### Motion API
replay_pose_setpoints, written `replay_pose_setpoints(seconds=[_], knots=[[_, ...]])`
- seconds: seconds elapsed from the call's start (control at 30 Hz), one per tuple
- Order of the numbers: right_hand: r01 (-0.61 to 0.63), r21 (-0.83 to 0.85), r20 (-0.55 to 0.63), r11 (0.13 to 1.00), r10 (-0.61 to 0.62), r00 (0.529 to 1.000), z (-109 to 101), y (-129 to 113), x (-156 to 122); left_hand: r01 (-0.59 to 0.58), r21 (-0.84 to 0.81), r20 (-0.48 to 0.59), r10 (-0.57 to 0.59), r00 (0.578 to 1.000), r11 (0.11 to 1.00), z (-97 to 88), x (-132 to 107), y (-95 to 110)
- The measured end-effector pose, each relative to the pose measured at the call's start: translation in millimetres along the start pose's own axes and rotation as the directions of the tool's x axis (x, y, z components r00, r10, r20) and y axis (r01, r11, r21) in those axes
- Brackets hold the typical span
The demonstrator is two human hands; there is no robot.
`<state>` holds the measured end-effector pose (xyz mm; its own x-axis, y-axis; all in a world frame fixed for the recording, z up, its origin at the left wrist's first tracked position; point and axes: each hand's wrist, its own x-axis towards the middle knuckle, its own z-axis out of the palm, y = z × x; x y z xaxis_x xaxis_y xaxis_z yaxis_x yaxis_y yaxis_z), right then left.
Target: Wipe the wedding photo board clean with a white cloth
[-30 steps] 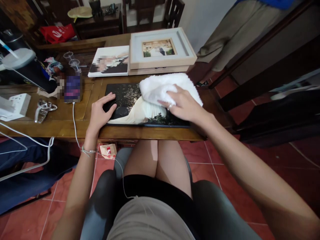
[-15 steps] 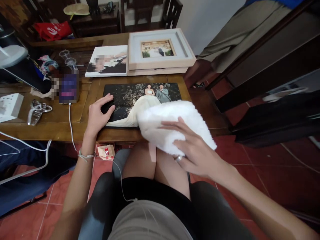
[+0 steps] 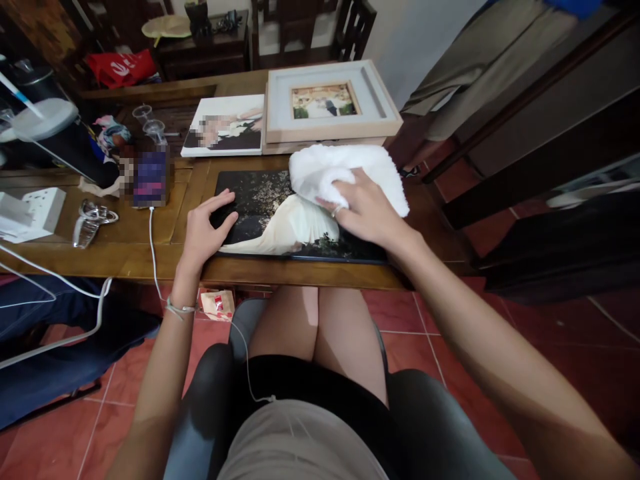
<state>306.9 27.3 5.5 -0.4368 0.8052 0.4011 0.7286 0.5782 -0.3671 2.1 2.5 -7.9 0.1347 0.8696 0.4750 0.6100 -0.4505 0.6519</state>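
Observation:
A dark glossy photo print [image 3: 260, 213] lies flat on the wooden table [image 3: 130, 250] in front of me. My left hand [image 3: 206, 229] rests on its left edge, fingers spread and pressing down. My right hand [image 3: 365, 210] is closed on a white fluffy cloth [image 3: 345, 173], which lies bunched over the print's upper right part.
Behind the print sit a pale framed picture [image 3: 330, 100] and a white canvas photo [image 3: 225, 127]. To the left are a blurred phone [image 3: 149, 178] with a white cable, a metal clip [image 3: 90, 220] and a white box [image 3: 43, 207]. A person stands at upper right [image 3: 480, 53].
Half a second ago my right hand held the cloth off the table's near edge over my lap; now it has swung back up onto the print's upper right. My left hand stayed put.

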Motion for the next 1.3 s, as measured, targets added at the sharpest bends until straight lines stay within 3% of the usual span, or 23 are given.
replay_pose_setpoints(seconds=[0.13,0.23,0.3,0.37,0.47,0.57,0.67,0.8,0.97,1.07,1.2,1.3], knots=[[0.086,0.047,0.015,0.995,-0.086,0.996,-11.6,-44.1,-49.6,0.001,0.030,-0.017,-0.001,1.000,1.000,0.5,0.3,1.1],[0.176,0.168,0.120,0.970,-0.197,0.973,-34.1,-79.9,-82.9,-0.016,0.043,-0.013,0.017,1.000,0.999,0.4,0.4,1.7],[0.210,0.224,0.194,0.952,-0.255,0.947,-49.1,-90.1,-91.4,-0.018,0.039,-0.008,0.019,1.000,0.999,0.2,0.3,1.8],[0.209,0.235,0.232,0.949,-0.264,0.936,-57.0,-83.2,-87.2,-0.013,0.032,-0.001,0.013,1.000,0.999,-0.1,0.0,1.7],[0.136,0.143,0.218,0.980,-0.165,0.962,-49.2,-44.5,-61.7,-0.001,0.019,0.009,0.001,1.000,1.000,-0.5,-0.3,1.2],[0.012,0.011,0.044,1.000,-0.013,0.999,-27.0,5.0,-25.9,0.007,0.009,0.009,-0.007,1.000,1.000,-0.5,-0.2,0.7],[-0.075,-0.014,-0.093,0.997,0.074,0.993,-7.9,33.8,1.0,0.009,0.003,0.001,-0.009,1.000,1.000,-0.6,0.1,0.5],[-0.058,-0.045,-0.087,0.997,0.053,0.995,-0.8,18.4,-5.1,0.020,0.001,-0.008,-0.020,1.000,1.000,-0.5,0.5,1.2],[0.116,0.057,0.022,0.992,-0.117,0.993,-16.6,-44.4,-64.5,0.011,0.012,-0.015,-0.011,1.000,1.000,-0.2,1.2,1.8],[0.221,0.193,0.114,0.956,-0.245,0.963,-29.2,-69.8,-88.3,0.004,0.024,-0.009,-0.004,1.000,1.000,-0.2,1.4,1.4],[0.295,0.338,0.147,0.894,-0.359,0.922,-34.4,-61.3,-79.3,0.000,0.022,-0.004,0.000,1.000,1.000,-0.5,1.4,0.6],[0.229,0.294,0.143,0.928,-0.280,0.949,-28.5,-29.1,-48.3,-0.001,0.017,-0.004,0.001,1.000,1.000,-0.7,1.5,0.0]])
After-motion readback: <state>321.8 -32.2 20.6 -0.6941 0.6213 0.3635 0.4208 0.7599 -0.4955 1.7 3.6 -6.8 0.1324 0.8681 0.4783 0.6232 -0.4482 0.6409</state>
